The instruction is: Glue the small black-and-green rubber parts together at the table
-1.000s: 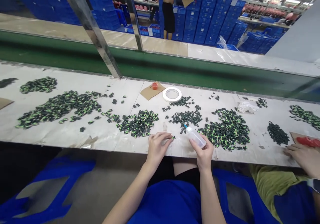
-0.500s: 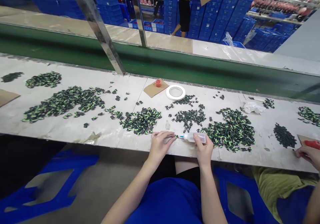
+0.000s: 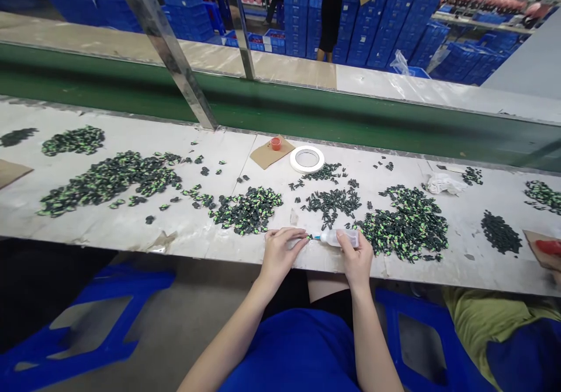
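Observation:
Between the thumb and fingertips of my left hand (image 3: 283, 252) is a small black-and-green part (image 3: 310, 238), pinched just above the table's front edge. My right hand (image 3: 357, 255) grips a clear glue bottle (image 3: 337, 238) lying nearly level, its blue needle tip pointing left. That tip meets or almost meets the small part; the exact contact is too small to tell. To the left of my hands lies a heap of black-and-green parts (image 3: 248, 211). Another heap (image 3: 403, 222) is at the right, and small plain black pieces (image 3: 335, 202) lie scattered beyond the bottle.
A white tape roll (image 3: 307, 159) and a red cup (image 3: 276, 144) on cardboard (image 3: 265, 157) stand at the back. Further heaps spread along the white table (image 3: 100, 228). A metal post (image 3: 175, 65) rises behind it, by a green belt (image 3: 350, 114). Blue stools flank me.
My hands and the bottle keep almost the same pose. The neighbour's hand at the right has moved mostly out of view. In the background, the standing person has shifted slightly right.

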### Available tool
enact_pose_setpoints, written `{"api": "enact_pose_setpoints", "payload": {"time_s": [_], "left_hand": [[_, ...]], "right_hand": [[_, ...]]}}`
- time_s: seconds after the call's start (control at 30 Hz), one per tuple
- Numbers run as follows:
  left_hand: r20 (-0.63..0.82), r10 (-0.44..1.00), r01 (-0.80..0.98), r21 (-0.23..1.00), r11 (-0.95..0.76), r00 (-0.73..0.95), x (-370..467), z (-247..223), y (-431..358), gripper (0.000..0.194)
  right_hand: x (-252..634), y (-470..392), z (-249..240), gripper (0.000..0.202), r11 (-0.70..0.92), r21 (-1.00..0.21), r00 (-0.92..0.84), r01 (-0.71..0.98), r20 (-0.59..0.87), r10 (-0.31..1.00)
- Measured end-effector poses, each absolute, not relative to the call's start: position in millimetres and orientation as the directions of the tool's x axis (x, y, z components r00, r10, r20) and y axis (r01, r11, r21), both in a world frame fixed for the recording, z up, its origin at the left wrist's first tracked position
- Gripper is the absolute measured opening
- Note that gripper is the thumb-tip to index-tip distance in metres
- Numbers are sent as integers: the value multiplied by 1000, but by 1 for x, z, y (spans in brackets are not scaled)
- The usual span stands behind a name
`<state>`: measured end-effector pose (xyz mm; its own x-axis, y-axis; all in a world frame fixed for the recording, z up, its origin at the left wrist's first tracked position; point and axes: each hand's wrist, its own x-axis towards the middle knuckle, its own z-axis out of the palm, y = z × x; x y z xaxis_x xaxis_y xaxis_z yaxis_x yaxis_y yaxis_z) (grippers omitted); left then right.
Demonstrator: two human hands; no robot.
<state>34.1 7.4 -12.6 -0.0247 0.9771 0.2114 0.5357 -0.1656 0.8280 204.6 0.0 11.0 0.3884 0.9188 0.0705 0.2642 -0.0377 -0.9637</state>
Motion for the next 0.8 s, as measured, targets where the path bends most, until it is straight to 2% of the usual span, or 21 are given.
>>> {"api": "enact_pose_setpoints", "payload": {"time_s": [0.8], "left_hand": [[198,979,496,855,-151,-43,35,-18,8,7]], "right_hand": [[204,1,13,35,-37,-972,413,233,64,909]]}}
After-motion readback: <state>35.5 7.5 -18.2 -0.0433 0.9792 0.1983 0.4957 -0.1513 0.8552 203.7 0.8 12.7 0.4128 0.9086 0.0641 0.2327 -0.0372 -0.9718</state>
